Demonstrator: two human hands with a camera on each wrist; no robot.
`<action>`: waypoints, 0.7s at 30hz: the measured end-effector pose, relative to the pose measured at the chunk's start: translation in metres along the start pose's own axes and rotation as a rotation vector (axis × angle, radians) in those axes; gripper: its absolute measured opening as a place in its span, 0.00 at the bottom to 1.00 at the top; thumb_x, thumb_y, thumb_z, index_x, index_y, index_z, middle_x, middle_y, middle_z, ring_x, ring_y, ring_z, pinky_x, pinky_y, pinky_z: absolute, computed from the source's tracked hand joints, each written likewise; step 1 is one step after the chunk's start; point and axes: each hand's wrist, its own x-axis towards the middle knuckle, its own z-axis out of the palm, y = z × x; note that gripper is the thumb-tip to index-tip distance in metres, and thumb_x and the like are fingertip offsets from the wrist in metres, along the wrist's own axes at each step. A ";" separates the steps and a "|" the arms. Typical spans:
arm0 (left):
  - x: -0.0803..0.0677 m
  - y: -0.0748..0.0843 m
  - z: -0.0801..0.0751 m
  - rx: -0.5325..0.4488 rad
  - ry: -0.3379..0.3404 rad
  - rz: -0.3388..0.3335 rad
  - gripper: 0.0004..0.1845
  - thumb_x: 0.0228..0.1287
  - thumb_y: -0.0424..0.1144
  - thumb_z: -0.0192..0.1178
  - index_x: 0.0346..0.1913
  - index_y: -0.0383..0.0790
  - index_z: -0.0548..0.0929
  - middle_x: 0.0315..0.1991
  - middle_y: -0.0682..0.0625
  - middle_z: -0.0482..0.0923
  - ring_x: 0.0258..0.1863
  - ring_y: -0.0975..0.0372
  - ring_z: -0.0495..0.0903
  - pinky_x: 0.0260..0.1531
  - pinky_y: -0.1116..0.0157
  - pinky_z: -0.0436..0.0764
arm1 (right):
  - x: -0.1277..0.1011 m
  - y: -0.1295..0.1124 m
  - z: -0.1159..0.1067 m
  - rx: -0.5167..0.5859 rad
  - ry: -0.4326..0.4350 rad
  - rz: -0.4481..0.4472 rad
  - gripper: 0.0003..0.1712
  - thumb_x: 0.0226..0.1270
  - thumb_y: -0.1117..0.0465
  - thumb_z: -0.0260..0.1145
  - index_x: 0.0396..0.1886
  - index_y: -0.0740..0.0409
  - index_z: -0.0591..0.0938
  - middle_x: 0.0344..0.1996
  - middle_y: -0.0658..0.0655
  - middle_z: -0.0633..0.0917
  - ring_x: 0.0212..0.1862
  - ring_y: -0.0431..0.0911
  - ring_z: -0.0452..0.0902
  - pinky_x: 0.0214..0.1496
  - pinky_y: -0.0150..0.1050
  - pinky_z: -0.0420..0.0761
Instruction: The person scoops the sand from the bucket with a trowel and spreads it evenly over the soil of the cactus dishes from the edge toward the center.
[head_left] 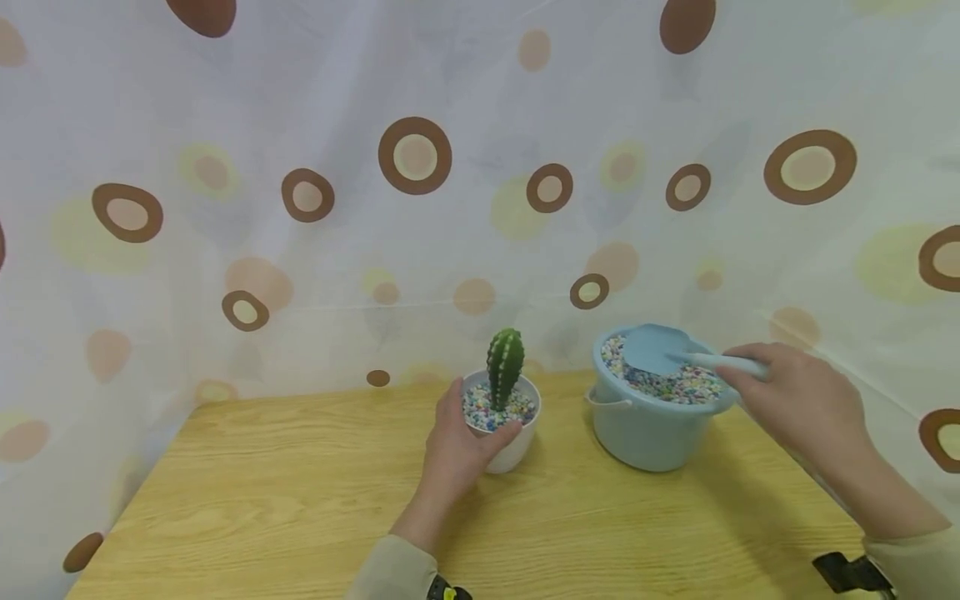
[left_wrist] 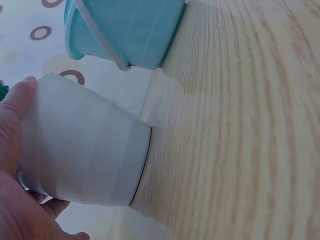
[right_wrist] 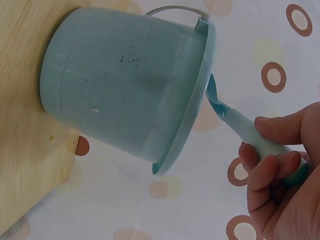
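shovel (head_left: pixel 663 352): right hand (head_left: pixel 798 396) grips its handle, blade beyond that hand, over the bucket (head_left: pixel 648 433), likely for reach. left hand (head_left: pixel 453 440) clasps the pot (head_left: pixel 516 448), apparently steadying it.

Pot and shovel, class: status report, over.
Left grip on white pot, cactus inside. Right grip on shovel, blade over bucket. No obstacle seen between pot and bucket.
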 end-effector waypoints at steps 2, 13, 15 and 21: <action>0.000 0.000 -0.001 0.000 0.002 0.002 0.64 0.62 0.61 0.81 0.88 0.35 0.56 0.83 0.35 0.62 0.78 0.38 0.68 0.74 0.35 0.71 | 0.001 0.002 -0.004 -0.015 -0.009 -0.005 0.32 0.85 0.39 0.63 0.68 0.60 0.86 0.52 0.69 0.90 0.33 0.53 0.79 0.25 0.43 0.71; 0.000 0.000 -0.001 -0.015 -0.006 0.004 0.64 0.62 0.61 0.81 0.89 0.35 0.55 0.84 0.35 0.60 0.79 0.38 0.67 0.74 0.35 0.70 | 0.008 0.017 -0.024 -0.062 -0.103 0.021 0.32 0.84 0.41 0.65 0.65 0.66 0.85 0.52 0.74 0.88 0.42 0.65 0.84 0.28 0.47 0.76; 0.000 0.000 -0.001 -0.014 -0.007 0.001 0.64 0.62 0.61 0.81 0.89 0.36 0.55 0.84 0.35 0.60 0.79 0.38 0.67 0.74 0.35 0.71 | 0.010 0.020 -0.026 -0.067 -0.109 0.029 0.32 0.84 0.41 0.65 0.65 0.67 0.84 0.47 0.71 0.88 0.37 0.60 0.82 0.27 0.45 0.74; -0.001 0.003 -0.002 -0.007 -0.008 0.001 0.64 0.62 0.61 0.81 0.88 0.35 0.55 0.84 0.35 0.60 0.77 0.37 0.69 0.72 0.34 0.73 | 0.014 0.030 -0.034 -0.078 -0.142 0.039 0.33 0.84 0.44 0.66 0.65 0.72 0.83 0.41 0.67 0.88 0.35 0.56 0.79 0.29 0.44 0.74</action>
